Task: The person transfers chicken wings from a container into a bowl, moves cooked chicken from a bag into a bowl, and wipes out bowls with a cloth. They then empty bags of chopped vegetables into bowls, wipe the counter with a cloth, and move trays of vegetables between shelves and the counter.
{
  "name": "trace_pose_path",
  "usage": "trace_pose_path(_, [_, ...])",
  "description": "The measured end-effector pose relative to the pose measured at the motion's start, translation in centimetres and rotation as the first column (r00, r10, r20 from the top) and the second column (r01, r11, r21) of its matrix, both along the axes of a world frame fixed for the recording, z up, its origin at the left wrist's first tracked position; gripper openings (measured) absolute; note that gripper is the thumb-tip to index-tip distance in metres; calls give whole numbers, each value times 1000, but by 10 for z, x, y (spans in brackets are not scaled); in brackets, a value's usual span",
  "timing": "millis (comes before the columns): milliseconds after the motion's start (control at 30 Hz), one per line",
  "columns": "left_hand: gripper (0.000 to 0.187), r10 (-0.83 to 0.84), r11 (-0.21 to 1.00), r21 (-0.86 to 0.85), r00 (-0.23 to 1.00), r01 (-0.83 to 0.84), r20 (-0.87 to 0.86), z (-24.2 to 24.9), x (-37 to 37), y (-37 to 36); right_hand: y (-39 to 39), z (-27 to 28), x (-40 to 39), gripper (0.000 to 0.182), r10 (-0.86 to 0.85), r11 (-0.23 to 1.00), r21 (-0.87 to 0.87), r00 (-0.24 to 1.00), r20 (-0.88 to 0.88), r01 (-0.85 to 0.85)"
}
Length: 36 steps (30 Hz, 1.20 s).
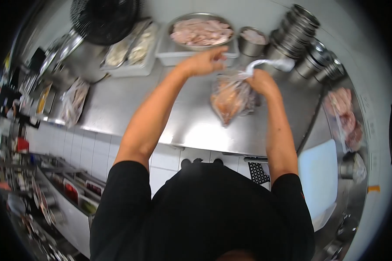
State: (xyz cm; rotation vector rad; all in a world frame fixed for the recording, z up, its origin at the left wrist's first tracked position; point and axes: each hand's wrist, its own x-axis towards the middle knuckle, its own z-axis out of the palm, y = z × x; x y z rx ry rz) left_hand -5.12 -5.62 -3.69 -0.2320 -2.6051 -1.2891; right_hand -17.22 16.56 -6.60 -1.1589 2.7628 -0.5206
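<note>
My right hand [262, 81] is closed round the gathered neck of a clear plastic bag [228, 100] with orange-brown food in it. The bag's twisted white top [272, 64] sticks out above my fingers to the right. To the left of the bag's neck, my left hand [204, 61] is held out with its fingers extended and slightly blurred, nothing in them. It is just in front of a round metal bowl [200, 46] of pale pink raw meat pieces, which sits on a white plastic container [170, 52].
Behind the bag stand a small metal pot [252, 48] and stacked metal containers [294, 32]. Tubs of pale food [146, 65] and a black fan [104, 19] are back left. Another filled bag [74, 102] lies left; bagged meat [346, 117] and a cutting board [320, 176] are right.
</note>
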Motion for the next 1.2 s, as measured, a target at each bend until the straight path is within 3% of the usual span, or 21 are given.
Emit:
trace_pose_path(133, [64, 27, 953, -304, 999, -11, 46, -36, -40, 75, 26, 38, -7, 34, 155, 987, -47, 987, 47, -153])
trace_pose_path(200, [56, 72, 988, -146, 988, -51, 138, -29, -54, 76, 43, 35, -31, 30, 193, 968, -180, 978, 80, -176])
trace_pose_path(233, [54, 100, 994, -65, 976, -89, 195, -11, -54, 69, 56, 50, -27, 28, 67, 986, -164, 983, 169, -39])
trace_pose_path(333, [46, 153, 957, 191, 940, -218, 305, 15, -51, 54, 92, 47, -59, 34, -50, 898, -419, 977, 206, 134])
trace_pose_path(367, [43, 167, 925, 274, 929, -264, 331, 19, -52, 53, 101, 49, -67, 31, -84, 866, -441, 938, 336, 235])
trace_pose_path(467, [37, 36, 816, 566, 988, -116, 150, 5, -66, 82, 83, 45, -46, 35, 119, 714, -699, 991, 64, -40])
trace_pose_path(500, [35, 5, 690, 715, 989, -113, 151, 6, -69, 99, 71, 42, -32, 39, 76, 800, -595, 996, -35, -82])
trace_pose_path(600, [34, 30, 935, 292, 865, -202, 501, 44, -45, 114, 81, 38, -46, 41, 72, 966, -251, 996, 58, -55])
trace_pose_path(633, [34, 141, 944, 170, 814, -282, 563, 49, -35, 110, 102, 29, -66, 34, 15, 936, -352, 998, 53, 5])
trace_pose_path(667, [33, 144, 905, 275, 843, -323, 518, 44, -24, 101, 123, 30, -78, 30, -129, 916, -367, 985, 118, 164])
trace_pose_path(700, [32, 153, 858, 373, 869, -354, 471, 35, -15, 90, 142, 36, -78, 28, -207, 899, -369, 971, 119, 237])
trace_pose_path(733, [31, 168, 803, 465, 891, -372, 423, 31, -7, 85, 152, 42, -66, 30, -369, 891, -298, 929, -40, 341])
trace_pose_path(800, [24, 126, 712, 634, 943, -301, 307, 31, -2, 97, 134, 66, -21, 37, -79, 875, -469, 916, -392, -125])
trace_pose_path(867, [21, 56, 641, 739, 973, -208, 225, 25, -6, 114, 87, 66, 26, 37, 192, 710, -553, 876, -442, -435])
trace_pose_path(900, [18, 22, 607, 777, 981, -165, 192, 29, -7, 119, 74, 64, 43, 35, 238, 853, -405, 936, -259, -329])
trace_pose_path(933, [16, 60, 468, 865, 983, -179, 171, 28, -6, 116, 70, 61, 53, 33, 230, 947, -216, 971, -65, -239])
trace_pose_path(1000, [13, 141, 162, 972, 979, -168, 146, 18, 3, 84, 89, 45, 53, 32, 273, 957, -63, 951, -142, -284])
trace_pose_path(1067, [9, 200, -227, 956, 951, -188, 234, -18, 11, 31, 130, 26, 61, 30, 292, 955, 105, 934, -206, -276])
trace_pose_path(1100, [10, 202, -304, 924, 932, -233, 302, -36, 13, 13, 159, 15, 68, 30, 289, 949, 194, 928, -235, -247])
trace_pose_path(1133, [13, 178, -280, 906, 911, -316, 373, -49, 18, 12, 187, -1, 74, 30, 232, 966, 160, 951, -203, -201])
trace_pose_path(1200, [24, 48, 167, 855, 870, -491, 490, -65, 34, 32, 236, -31, 94, 32, 88, 992, 99, 986, -141, -74])
